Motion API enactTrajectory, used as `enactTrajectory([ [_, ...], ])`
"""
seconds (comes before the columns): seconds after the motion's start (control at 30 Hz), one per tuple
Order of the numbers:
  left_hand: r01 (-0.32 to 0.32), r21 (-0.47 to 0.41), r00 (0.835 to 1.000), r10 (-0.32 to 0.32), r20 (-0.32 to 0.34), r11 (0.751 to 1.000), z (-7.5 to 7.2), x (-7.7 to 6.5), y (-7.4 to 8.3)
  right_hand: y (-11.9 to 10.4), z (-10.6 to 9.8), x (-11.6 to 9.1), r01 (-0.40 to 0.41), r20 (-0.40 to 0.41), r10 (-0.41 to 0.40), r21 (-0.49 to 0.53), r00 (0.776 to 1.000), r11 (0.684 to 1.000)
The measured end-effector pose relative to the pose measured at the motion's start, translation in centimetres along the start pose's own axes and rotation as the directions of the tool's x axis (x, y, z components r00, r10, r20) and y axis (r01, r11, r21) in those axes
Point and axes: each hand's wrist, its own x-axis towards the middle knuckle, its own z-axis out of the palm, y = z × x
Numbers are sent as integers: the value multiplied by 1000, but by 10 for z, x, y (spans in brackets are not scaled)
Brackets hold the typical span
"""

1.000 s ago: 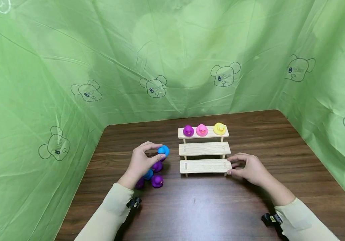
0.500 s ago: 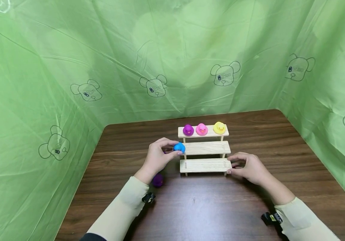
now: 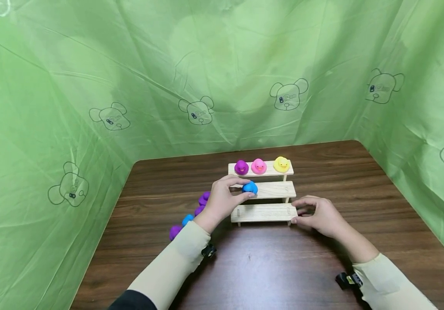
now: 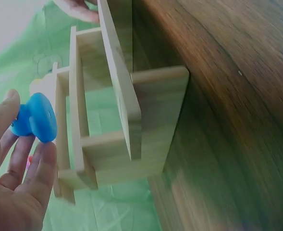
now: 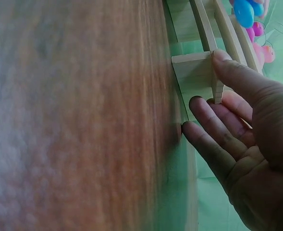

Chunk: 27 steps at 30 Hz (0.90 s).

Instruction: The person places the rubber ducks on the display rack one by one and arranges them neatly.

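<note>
A blue rubber duck (image 3: 250, 188) is pinched between the thumb and fingers of my left hand (image 3: 223, 200), over the left half of the middle step of a three-step wooden rack (image 3: 264, 212). In the left wrist view the duck (image 4: 41, 118) shows its base side, apart from the planks. My right hand (image 3: 319, 216) holds the right end of the lowest step; in the right wrist view its thumb (image 5: 227, 60) lies on the plank with fingers behind. On the top step sit a purple duck (image 3: 241, 167), a pink duck (image 3: 258, 166) and a yellow duck (image 3: 282, 164).
Left of the rack, several purple ducks (image 3: 175, 231) and a blue duck (image 3: 187, 220) lie on the dark wooden table (image 3: 268, 267), partly hidden by the left arm. A green curtain (image 3: 237, 64) surrounds the table's back and sides.
My left hand has carried the blue duck rightward from the loose ducks to over the rack's middle step. The right hand stays at the lowest step's right end.
</note>
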Motion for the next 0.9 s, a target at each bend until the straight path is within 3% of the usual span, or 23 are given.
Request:
enactTrajectory([
  [0.3, -12, 72, 1000, 10, 25, 997, 26, 10, 2, 2, 0, 1, -13, 6, 13, -15, 1000, 1000],
  [0.53, -22, 225, 999, 11, 50, 974, 47, 17, 8, 2, 0, 0, -18, 3, 19, -25, 1000, 1000],
  [0.9, -50, 298, 997, 30, 72, 953, 73, 29, 15, 1, -1, 1, -10, 4, 10, -18, 1000, 1000],
])
